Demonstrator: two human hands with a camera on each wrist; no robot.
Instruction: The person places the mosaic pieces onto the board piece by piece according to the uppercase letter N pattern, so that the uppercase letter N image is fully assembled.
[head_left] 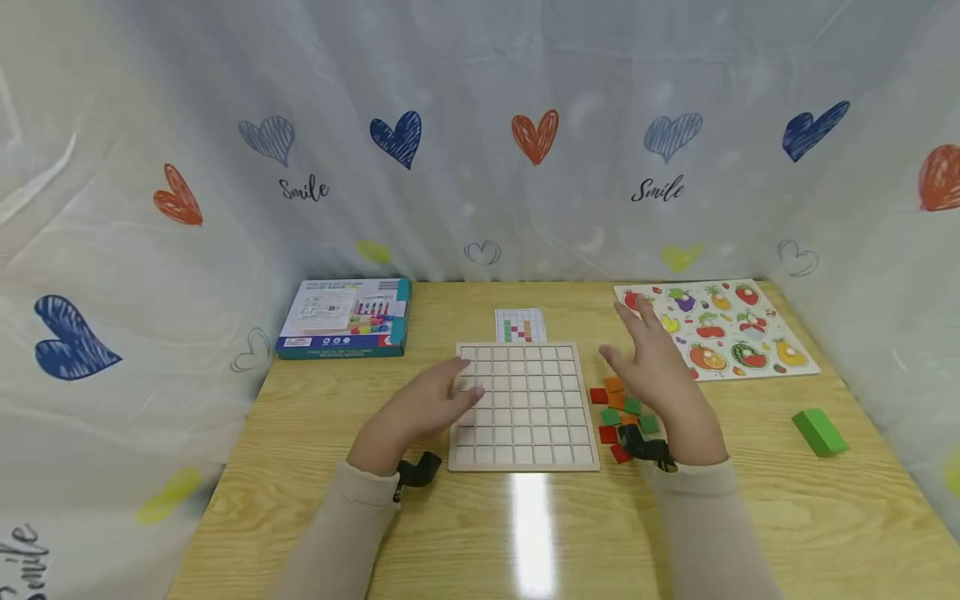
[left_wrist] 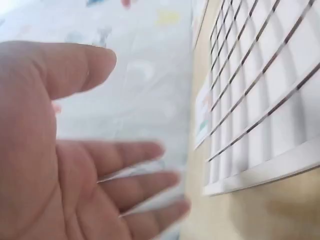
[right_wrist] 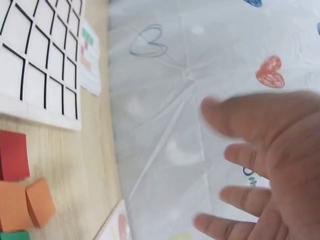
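Note:
A pale wooden grid board [head_left: 525, 406] lies flat in the middle of the table, its cells bare. My left hand [head_left: 427, 406] hovers at its left edge with relaxed fingers [left_wrist: 135, 175] and holds nothing; the board's corner [left_wrist: 260, 165] shows beside it. My right hand [head_left: 660, 375] is raised above a small pile of red, orange and green square tiles [head_left: 618, 412], its fingers [right_wrist: 240, 155] spread and holding nothing. The tiles [right_wrist: 20, 185] lie just right of the board [right_wrist: 40, 60].
A small pattern card [head_left: 521, 325] lies behind the board. A blue game box [head_left: 347, 317] sits at the back left, a fruit puzzle board [head_left: 716, 327] at the back right, a green block [head_left: 819, 431] at the right. A heart-printed curtain [head_left: 480, 142] surrounds the table.

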